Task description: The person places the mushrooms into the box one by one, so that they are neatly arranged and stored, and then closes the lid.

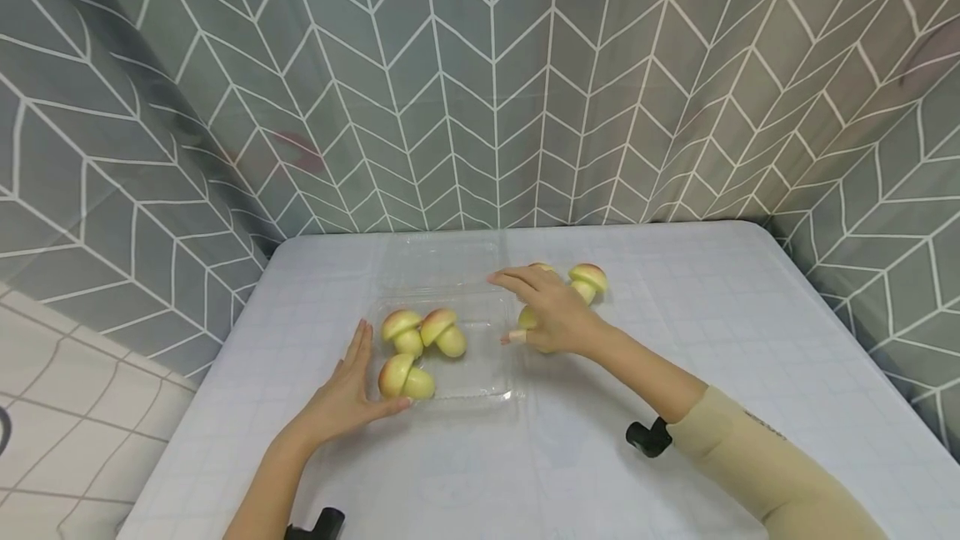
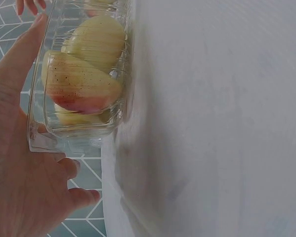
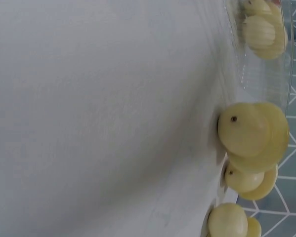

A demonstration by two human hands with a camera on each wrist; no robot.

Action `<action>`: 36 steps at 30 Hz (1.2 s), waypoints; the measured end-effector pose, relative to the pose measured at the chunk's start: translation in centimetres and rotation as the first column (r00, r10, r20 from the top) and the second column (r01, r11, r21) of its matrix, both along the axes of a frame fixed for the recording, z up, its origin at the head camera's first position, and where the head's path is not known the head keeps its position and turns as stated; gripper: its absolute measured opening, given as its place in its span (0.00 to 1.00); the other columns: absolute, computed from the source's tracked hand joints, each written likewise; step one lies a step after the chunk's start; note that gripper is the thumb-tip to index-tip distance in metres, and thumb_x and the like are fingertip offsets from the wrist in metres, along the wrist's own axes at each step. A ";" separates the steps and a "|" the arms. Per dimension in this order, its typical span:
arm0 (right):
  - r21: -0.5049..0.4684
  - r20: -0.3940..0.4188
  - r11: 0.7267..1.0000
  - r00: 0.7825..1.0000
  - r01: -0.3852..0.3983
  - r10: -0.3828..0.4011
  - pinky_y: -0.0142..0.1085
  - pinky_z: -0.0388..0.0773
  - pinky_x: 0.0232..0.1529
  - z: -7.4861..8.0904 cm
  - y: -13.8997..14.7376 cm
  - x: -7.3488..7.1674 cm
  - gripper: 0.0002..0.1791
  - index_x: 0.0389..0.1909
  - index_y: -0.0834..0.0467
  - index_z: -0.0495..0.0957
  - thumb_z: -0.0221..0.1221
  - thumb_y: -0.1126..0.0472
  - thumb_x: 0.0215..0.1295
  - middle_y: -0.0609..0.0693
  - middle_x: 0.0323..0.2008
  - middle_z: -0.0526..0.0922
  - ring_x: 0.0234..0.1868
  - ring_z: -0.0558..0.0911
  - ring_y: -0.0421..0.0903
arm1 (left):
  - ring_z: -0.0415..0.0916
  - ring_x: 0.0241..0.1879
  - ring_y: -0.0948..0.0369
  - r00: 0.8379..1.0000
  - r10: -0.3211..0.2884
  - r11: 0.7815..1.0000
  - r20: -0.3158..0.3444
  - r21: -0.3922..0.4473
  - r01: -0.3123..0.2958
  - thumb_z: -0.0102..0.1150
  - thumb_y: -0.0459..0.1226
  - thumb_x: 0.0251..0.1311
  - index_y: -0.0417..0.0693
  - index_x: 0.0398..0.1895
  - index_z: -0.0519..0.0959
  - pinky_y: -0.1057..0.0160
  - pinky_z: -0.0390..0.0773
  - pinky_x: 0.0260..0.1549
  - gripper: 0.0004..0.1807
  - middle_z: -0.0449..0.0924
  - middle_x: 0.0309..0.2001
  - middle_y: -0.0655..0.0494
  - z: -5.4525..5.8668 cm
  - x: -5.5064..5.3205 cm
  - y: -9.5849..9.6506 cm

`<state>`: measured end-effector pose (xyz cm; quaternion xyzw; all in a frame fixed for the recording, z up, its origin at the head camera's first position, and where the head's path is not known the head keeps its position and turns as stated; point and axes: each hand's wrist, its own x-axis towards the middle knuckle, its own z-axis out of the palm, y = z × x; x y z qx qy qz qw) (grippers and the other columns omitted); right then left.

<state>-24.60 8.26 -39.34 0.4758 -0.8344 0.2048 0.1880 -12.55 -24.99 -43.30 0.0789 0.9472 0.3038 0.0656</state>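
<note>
Three model mushrooms, yellow-green with reddish caps, lie in the left part of a clear plastic box. My left hand rests against the box's left end, thumb along the front corner and fingers at the back. In the left wrist view, the hand spans the end of the box, beside a speckled mushroom cap. My right hand is over a mushroom just right of the box, fingers extended and partly hiding it. The right wrist view shows that mushroom outside the box wall, without the hand.
Behind the box its clear lid lies folded back. Two more mushrooms stand at the back right, one mostly hidden by my right hand. A white cloth covers the table; a patterned grey curtain hangs behind it.
</note>
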 end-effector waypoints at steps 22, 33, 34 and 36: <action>-0.068 -0.095 0.997 0.995 -0.018 0.011 0.51 0.69 0.57 -0.4 4.7 -0.3 0.48 0.61 0.58 0.71 0.77 0.46 0.36 0.54 0.57 0.75 0.57 0.75 0.52 | 0.34 0.73 0.39 1.000 -0.010 1.000 -0.018 -0.006 0.009 0.66 0.64 0.47 0.35 0.74 0.31 0.35 0.44 0.65 0.70 0.25 0.76 0.40 0.2 -0.1 0.2; -0.011 -0.053 1.000 0.999 0.001 -0.001 0.49 0.70 0.57 -1.7 5.6 0.3 0.47 0.62 0.57 0.71 0.77 0.46 0.37 0.54 0.57 0.74 0.59 0.72 0.51 | 0.34 0.73 0.40 1.000 -0.008 1.000 -0.008 -0.014 0.008 0.66 0.64 0.47 0.34 0.74 0.31 0.34 0.44 0.64 0.71 0.26 0.75 0.38 0.1 0.1 -0.1; -0.012 -0.055 1.000 0.998 -0.003 0.002 0.49 0.70 0.57 -1.8 5.7 0.3 0.47 0.62 0.57 0.71 0.77 0.46 0.37 0.55 0.57 0.74 0.58 0.73 0.52 | 0.33 0.73 0.41 1.000 -0.007 1.000 -0.005 -0.013 0.006 0.66 0.64 0.47 0.34 0.74 0.31 0.34 0.44 0.65 0.71 0.25 0.75 0.38 0.1 0.1 -0.1; -0.011 -0.066 1.000 0.998 -0.010 0.009 0.51 0.69 0.58 -1.9 5.8 0.2 0.48 0.62 0.58 0.71 0.77 0.46 0.36 0.55 0.57 0.74 0.58 0.73 0.53 | 0.34 0.73 0.40 1.000 -0.008 1.000 -0.009 -0.012 0.008 0.66 0.64 0.47 0.34 0.74 0.31 0.34 0.44 0.65 0.70 0.25 0.75 0.38 0.2 0.0 0.0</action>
